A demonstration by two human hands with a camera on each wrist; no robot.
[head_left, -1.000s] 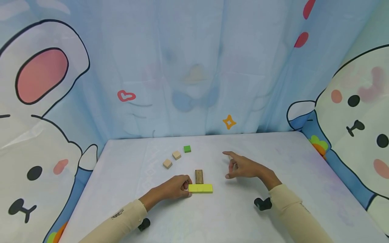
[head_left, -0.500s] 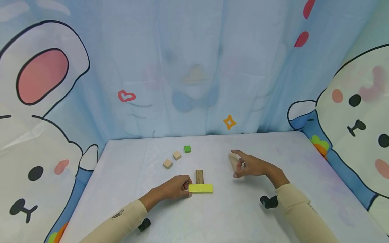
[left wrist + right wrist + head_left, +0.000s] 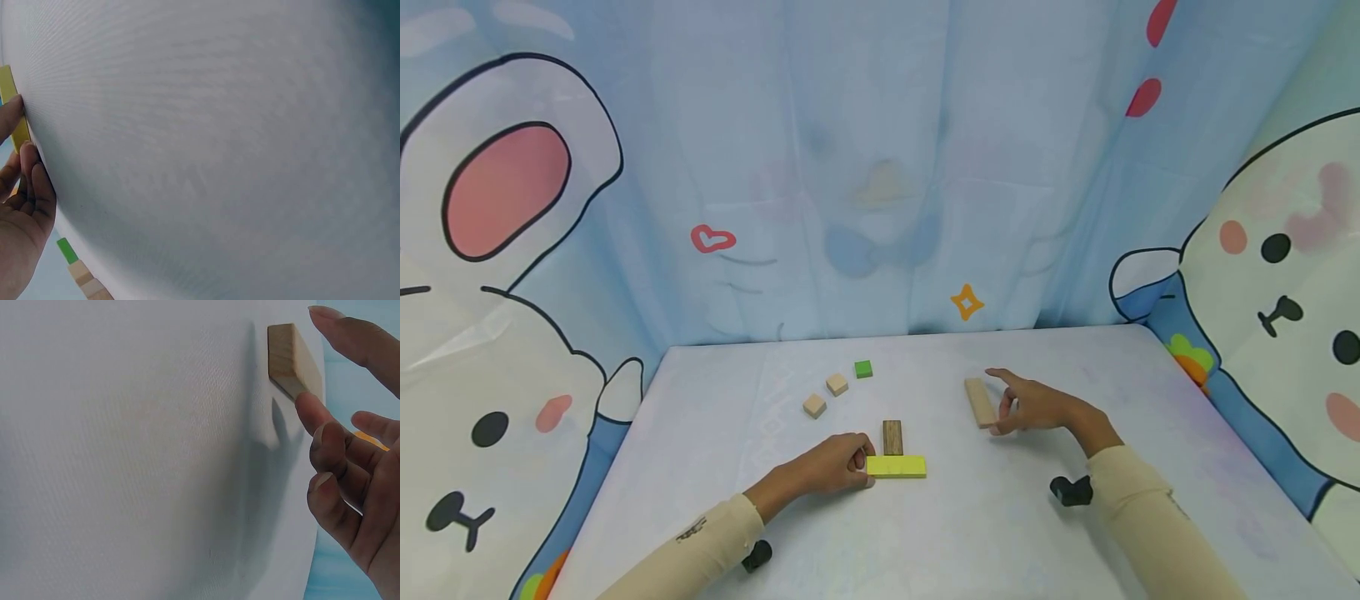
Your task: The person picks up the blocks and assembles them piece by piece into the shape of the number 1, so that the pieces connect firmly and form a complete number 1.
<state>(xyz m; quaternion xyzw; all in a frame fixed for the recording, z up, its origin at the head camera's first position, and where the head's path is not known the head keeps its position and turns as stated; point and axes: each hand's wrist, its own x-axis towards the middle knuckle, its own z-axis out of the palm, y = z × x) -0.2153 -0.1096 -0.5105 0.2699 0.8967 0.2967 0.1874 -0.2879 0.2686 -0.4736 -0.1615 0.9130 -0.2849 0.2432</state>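
Observation:
My left hand [image 3: 835, 461] pinches the left end of a yellow block [image 3: 897, 467] between thumb and fingers. In the left wrist view the thumb lies against this yellow block [image 3: 20, 132]. Directly behind it is a dark brown wooden block [image 3: 892, 437], its near end meeting the yellow one. To the right, a pale wooden block [image 3: 980, 403] lies on the table, pointing away from me. My right hand [image 3: 1037, 404] is beside that block with the index finger and thumb spread. In the right wrist view a fingertip meets or nearly touches the pale block [image 3: 294, 356]; I cannot tell which.
Two small pale wooden cubes [image 3: 815, 406] and a green block [image 3: 863, 368] stand in a slanting row at the back left. The white table [image 3: 925, 542] ends at a blue patterned curtain [image 3: 880, 167].
My right hand has let go of the pale block and drawn off to the right, so the block shows fully. The left hand and the yellow block have kept their place.

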